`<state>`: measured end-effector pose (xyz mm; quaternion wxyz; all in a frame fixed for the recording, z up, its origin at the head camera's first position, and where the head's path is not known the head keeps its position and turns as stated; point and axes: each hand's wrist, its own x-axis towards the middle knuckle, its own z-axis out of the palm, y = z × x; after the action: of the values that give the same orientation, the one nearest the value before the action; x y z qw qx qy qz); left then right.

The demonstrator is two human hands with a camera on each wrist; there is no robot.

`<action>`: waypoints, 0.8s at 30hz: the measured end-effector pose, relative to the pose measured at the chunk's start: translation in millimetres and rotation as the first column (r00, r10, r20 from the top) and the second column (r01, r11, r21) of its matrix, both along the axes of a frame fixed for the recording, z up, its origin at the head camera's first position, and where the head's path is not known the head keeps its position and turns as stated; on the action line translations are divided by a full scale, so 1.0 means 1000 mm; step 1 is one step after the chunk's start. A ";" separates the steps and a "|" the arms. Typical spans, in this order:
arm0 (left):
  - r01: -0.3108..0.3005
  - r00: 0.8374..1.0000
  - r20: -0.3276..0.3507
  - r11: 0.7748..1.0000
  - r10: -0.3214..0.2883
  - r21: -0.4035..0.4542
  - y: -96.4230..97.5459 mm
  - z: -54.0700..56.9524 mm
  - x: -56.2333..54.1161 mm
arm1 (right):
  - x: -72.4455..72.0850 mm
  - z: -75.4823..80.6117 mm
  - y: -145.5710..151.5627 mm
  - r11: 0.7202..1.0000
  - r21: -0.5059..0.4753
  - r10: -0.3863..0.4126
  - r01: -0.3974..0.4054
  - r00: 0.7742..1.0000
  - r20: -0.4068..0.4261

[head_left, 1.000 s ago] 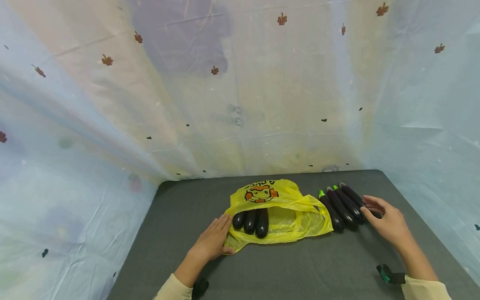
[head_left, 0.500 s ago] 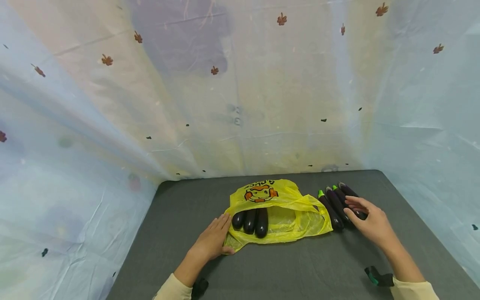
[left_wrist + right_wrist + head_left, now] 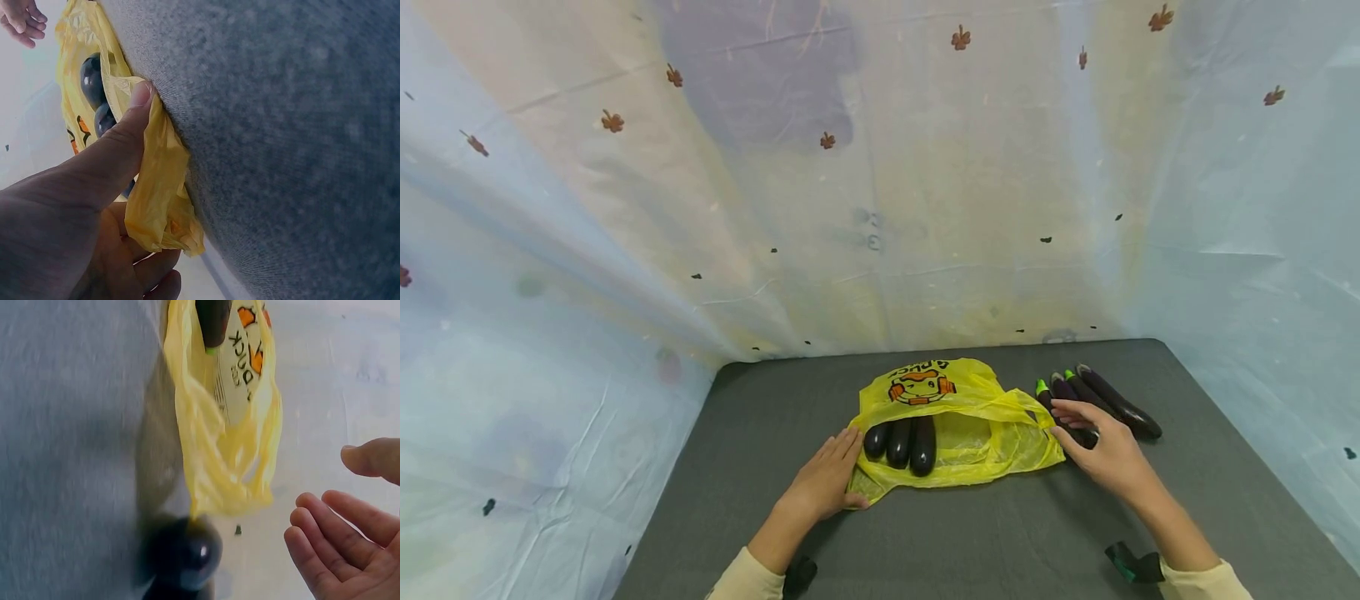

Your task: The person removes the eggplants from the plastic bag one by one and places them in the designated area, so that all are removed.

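Observation:
A yellow plastic bag (image 3: 970, 471) lies on its side on the dark table, its mouth facing me. Inside it are 3 dark purple eggplants (image 3: 923, 450), rounded ends outward. My left hand (image 3: 827, 475) rests on the bag's left end, fingers straight and thumb apart; the left wrist view shows the thumb pressing the bag's rim. To the right of the bag several more eggplants (image 3: 1120, 404) lie side by side, some with green stems. Over the ones nearest the bag is my right hand (image 3: 1105, 446), which partly hides them. In the right wrist view its fingers (image 3: 334, 540) hold nothing.
The table (image 3: 970, 550) is covered in dark grey cloth and has a rounded far corner at each side. Pale plastic sheeting (image 3: 925, 208) with leaf prints hangs right behind it and along both sides.
My right hand has moved left across the row of eggplants, from the rightmost one toward the bag, uncovering the rightmost one. The left hand and the bag have stayed in place.

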<state>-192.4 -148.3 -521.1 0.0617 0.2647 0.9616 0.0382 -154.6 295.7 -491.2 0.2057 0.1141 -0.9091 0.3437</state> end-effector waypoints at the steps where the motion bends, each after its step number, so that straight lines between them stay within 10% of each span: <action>1: -0.001 1.000 -0.002 1.000 0.001 -0.001 0.000 0.000 0.000 | 0.000 0.001 -0.004 1.000 0.000 0.006 -0.006 1.000 0.001; 24: -0.009 0.999 0.050 1.000 0.008 0.017 0.001 0.006 0.000 | -0.006 -0.019 -0.081 0.976 -0.070 0.213 -0.208 0.974 0.072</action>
<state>-192.6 -147.5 -515.6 0.0834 0.2600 0.9605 0.0536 -161.0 214.7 -509.9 0.1353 0.1899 -0.8882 0.3960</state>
